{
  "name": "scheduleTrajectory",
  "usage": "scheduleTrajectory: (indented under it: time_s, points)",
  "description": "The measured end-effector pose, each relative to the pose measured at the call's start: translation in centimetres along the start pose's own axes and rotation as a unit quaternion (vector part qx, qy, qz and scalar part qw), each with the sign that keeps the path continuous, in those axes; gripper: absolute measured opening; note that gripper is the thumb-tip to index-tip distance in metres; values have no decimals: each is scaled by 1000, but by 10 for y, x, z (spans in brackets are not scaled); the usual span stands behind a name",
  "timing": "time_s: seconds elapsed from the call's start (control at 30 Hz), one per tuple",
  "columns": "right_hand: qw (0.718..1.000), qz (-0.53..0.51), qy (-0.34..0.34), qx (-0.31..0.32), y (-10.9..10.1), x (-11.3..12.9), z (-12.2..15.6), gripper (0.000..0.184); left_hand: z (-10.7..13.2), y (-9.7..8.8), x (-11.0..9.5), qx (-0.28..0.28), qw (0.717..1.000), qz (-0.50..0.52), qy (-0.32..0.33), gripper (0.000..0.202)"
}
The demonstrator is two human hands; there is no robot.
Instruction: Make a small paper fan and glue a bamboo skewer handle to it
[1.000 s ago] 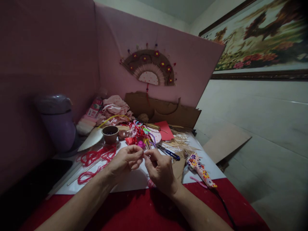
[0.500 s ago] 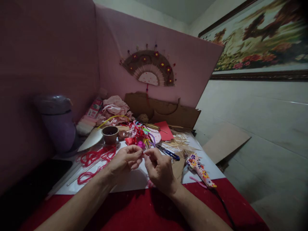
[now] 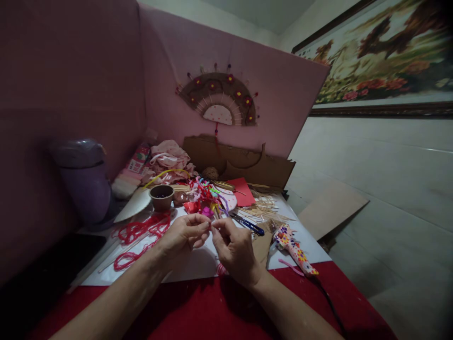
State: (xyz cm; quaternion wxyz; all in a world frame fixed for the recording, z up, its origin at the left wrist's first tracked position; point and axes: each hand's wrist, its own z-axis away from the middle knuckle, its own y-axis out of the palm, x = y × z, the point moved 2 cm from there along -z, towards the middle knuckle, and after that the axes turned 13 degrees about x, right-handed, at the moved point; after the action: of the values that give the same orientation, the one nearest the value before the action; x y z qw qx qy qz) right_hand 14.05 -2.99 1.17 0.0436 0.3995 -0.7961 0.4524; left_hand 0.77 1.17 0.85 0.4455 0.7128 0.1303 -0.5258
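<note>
My left hand [image 3: 187, 232] and my right hand [image 3: 233, 250] meet fingertip to fingertip over the white sheet [image 3: 191, 269]. Both are closed in a pinch, with a tiny bit of something reddish between them, too small to name. Beneath my right hand a small bundle of red yarn [image 3: 221, 269] partly shows. Left of my left hand, more red yarn [image 3: 127, 259] lies in loose loops. A blue-handled cutter [image 3: 251, 225] lies just beyond my right hand, and a flower-patterned glue gun [image 3: 295, 250] with a cord is farther right.
A brown cup [image 3: 162, 200] stands behind the yarn, near a purple container [image 3: 85, 184]. Colourful pipe cleaners [image 3: 205, 189], a red card [image 3: 241, 191] and thin sticks [image 3: 265, 208] lie at the back. A decorated fan [image 3: 219, 97] hangs on the pink board [image 3: 283, 94]. Red cloth [image 3: 198, 307] covers the front.
Both hands stay in nearly the same place, still pinched together. The fingertips have shifted only slightly, and less red shows between them.
</note>
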Motion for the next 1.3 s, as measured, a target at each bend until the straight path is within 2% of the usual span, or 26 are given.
scheduleTrajectory:
  time_s: [0.3, 0.67, 1.3]
  points:
    - [1000, 3, 14, 17, -1, 2, 1, 10, 0, 0, 0, 7, 1000, 10, 8, 19]
    - [1000, 7, 0, 5, -3, 3, 0, 7, 1, 1, 0, -1, 1000, 14, 8, 18]
    - [999, 36, 0, 1, -2, 2, -1, 12, 2, 2, -1, -5, 1000, 24, 12, 20]
